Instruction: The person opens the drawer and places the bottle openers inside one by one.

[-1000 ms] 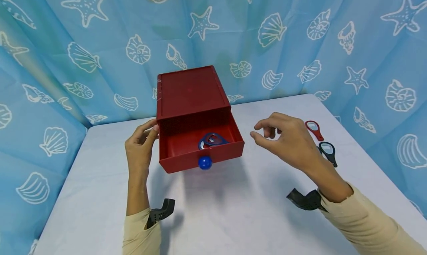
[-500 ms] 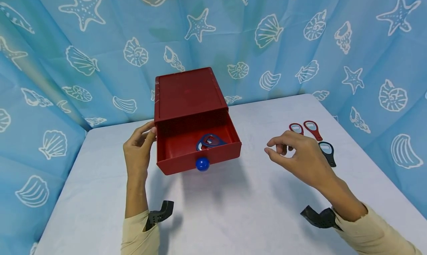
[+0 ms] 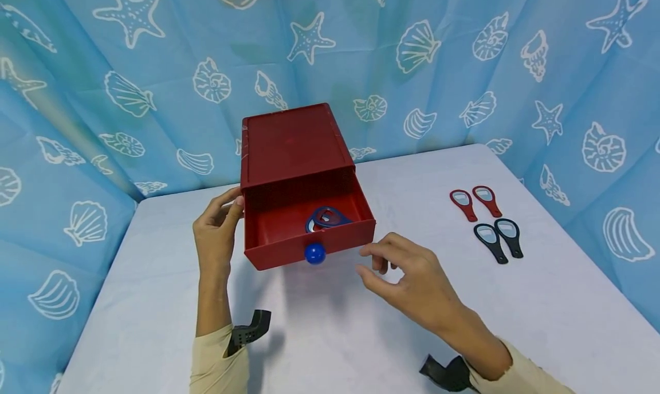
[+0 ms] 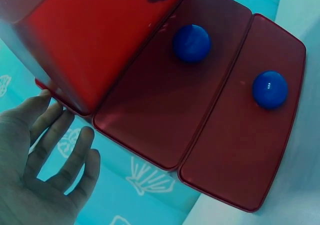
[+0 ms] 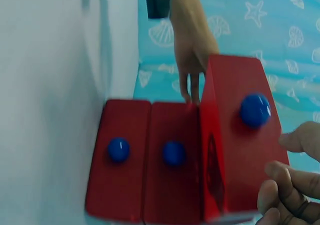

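Observation:
A dark red drawer unit (image 3: 294,145) stands at the back of the table, its top drawer (image 3: 268,225) pulled out by a blue knob (image 3: 315,253). Inside lie blue, ring-headed pieces that look like bottle openers (image 3: 344,217), overlapping each other. My left hand (image 3: 216,228) rests against the unit's left side, fingertips at its front edge. My right hand (image 3: 412,279) hovers before the drawer's front right corner, fingers loosely bent and thumb apart, holding nothing. In the right wrist view its fingers overlap the drawer front (image 5: 245,170).
Two lower drawers (image 4: 155,105) are closed, each with a blue knob. On the table's right lie two red bottle openers (image 3: 469,212) and two black ones (image 3: 497,251). A blue shell-patterned curtain (image 3: 330,73) hangs behind the white table (image 3: 557,314).
My right hand first drew away rightward, then came back left and nearer to me, uncovering the red and black openers. My left hand and the drawer stay put.

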